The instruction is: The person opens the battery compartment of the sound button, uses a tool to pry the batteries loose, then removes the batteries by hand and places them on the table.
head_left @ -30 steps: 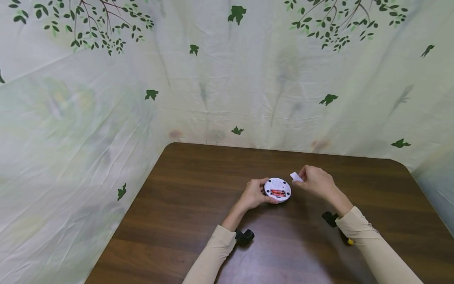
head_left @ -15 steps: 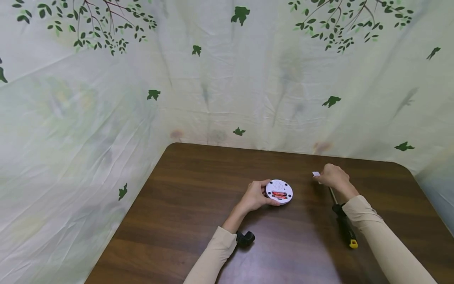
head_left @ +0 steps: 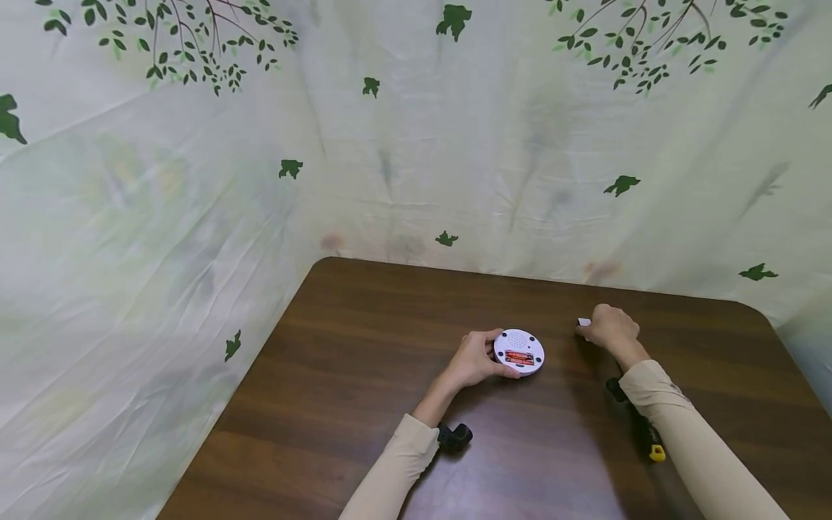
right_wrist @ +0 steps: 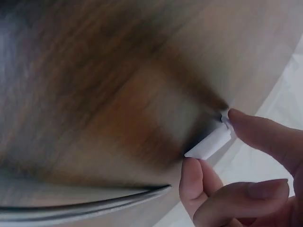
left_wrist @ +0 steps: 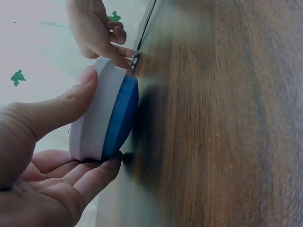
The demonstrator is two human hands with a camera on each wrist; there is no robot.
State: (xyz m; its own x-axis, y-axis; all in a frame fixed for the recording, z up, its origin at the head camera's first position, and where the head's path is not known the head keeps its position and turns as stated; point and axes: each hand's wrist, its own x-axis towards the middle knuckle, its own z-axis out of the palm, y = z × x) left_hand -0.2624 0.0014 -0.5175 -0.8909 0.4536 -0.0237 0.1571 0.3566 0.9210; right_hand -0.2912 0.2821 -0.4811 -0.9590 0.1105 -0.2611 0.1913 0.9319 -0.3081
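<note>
My left hand (head_left: 477,359) holds a round white device (head_left: 518,339) by its edge, thumb on one side and fingers around the other. Two red batteries (head_left: 520,357) sit in the open compartment facing up. Seen from the left wrist, the device has a blue underside (left_wrist: 122,118) and is tilted close over the table. To the right, my right hand (head_left: 611,328) pinches a small white battery cover (right_wrist: 209,143) between thumb and fingers, low over the tabletop. Beneath the right forearm lies a screwdriver (head_left: 656,453) with a black and yellow handle, partly hidden; its metal shaft (right_wrist: 94,208) points toward the right fingers.
The brown wooden table (head_left: 364,325) has rounded far corners. A pale cloth backdrop (head_left: 403,159) with printed leaves hangs behind it and along the left side. A black wrist camera (head_left: 456,438) sits under the left cuff.
My right hand has moved right, away from the device, carrying the battery cover down near the tabletop. The left hand still holds the device almost in place. The head view has shifted slightly.
</note>
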